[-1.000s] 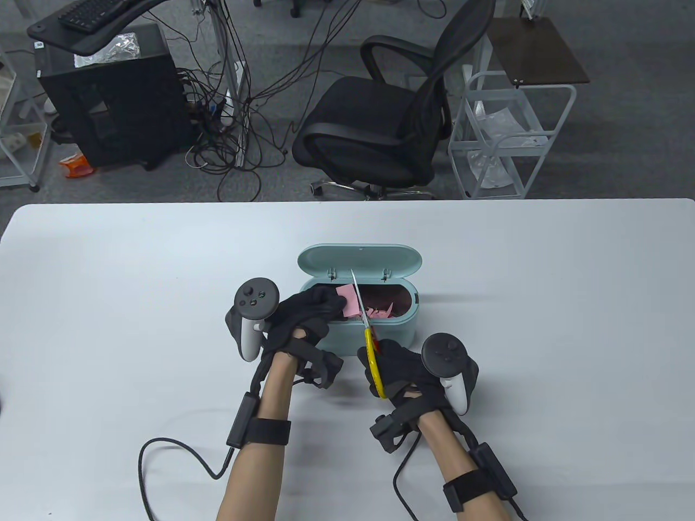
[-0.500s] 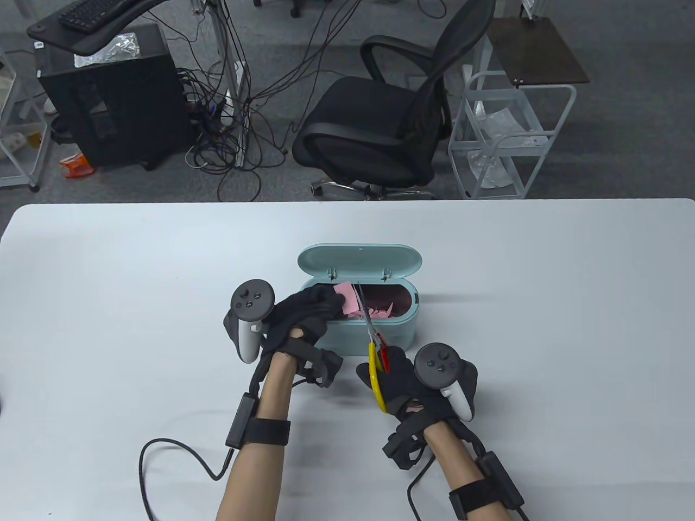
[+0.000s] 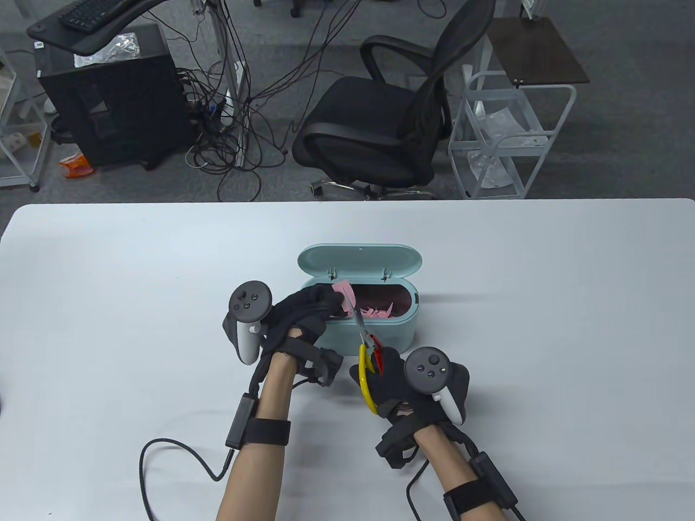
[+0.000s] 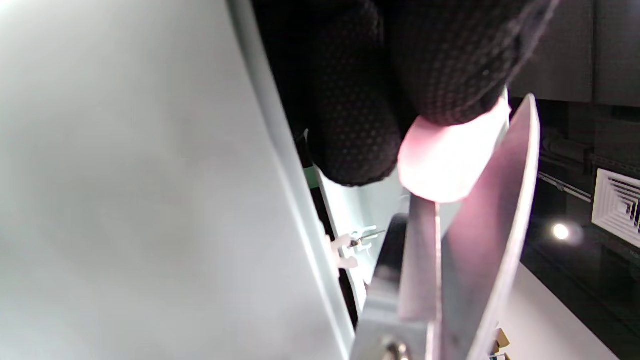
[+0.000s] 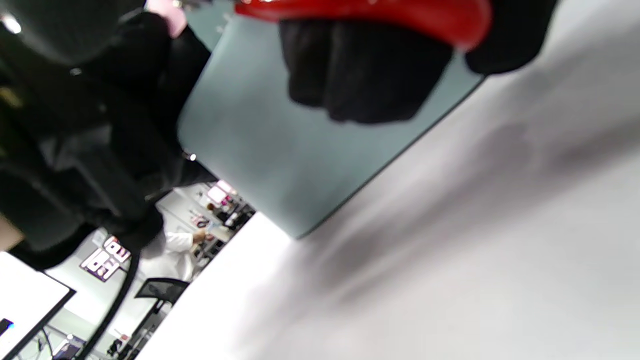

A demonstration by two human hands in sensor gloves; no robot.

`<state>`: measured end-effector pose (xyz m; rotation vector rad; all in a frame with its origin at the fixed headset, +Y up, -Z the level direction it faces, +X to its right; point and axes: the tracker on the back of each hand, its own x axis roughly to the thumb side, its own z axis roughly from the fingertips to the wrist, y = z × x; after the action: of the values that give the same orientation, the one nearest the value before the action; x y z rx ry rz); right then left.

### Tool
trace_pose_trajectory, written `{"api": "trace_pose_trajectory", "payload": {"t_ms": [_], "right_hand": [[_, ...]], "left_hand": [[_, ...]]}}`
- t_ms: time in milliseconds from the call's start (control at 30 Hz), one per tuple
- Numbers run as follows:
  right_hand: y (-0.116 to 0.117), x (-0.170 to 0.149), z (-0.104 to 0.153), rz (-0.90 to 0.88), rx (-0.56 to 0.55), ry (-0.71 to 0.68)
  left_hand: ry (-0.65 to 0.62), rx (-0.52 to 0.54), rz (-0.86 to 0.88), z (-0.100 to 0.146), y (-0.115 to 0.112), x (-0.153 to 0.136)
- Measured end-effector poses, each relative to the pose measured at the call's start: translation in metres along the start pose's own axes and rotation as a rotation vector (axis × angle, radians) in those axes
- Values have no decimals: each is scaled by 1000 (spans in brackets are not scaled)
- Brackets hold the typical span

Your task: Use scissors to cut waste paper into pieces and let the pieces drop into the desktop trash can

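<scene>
A mint-green desktop trash can (image 3: 388, 330) stands mid-table with its lid (image 3: 360, 259) flipped open toward the back; pink scraps (image 3: 380, 311) lie inside. My left hand (image 3: 309, 315) pinches a small pink paper (image 3: 344, 290) over the can's left end; the left wrist view shows the fingertips (image 4: 450, 75) on the paper (image 4: 445, 165). My right hand (image 3: 393, 382) grips scissors with yellow and red handles (image 3: 369, 363), whose blades (image 3: 355, 315) angle up-left to the paper. The blades (image 4: 475, 240) fill the left wrist view beside the paper. A red handle (image 5: 380, 12) crosses the right hand's fingers (image 5: 360, 75).
The white table (image 3: 543, 304) stretches out on both sides of the can. Cables run from both wrists (image 3: 168, 450) over the near table. Beyond the far edge stand a black office chair (image 3: 391, 119), a white wire cart (image 3: 505, 141) and a computer tower (image 3: 108, 92).
My right hand has slid left and toward me, swinging the scissor blades from nearly upright to an up-left slant. The pink piece in my left hand looks smaller.
</scene>
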<state>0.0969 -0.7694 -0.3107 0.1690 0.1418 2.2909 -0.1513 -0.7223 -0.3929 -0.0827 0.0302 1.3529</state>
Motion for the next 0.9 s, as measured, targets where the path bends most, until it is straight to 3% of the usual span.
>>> {"api": "trace_pose_trajectory", "payload": {"t_ms": [900], "right_hand": [[-9, 3, -5, -92, -62, -4]], "left_hand": [[-6, -22, -49, -1, -1, 2]]}}
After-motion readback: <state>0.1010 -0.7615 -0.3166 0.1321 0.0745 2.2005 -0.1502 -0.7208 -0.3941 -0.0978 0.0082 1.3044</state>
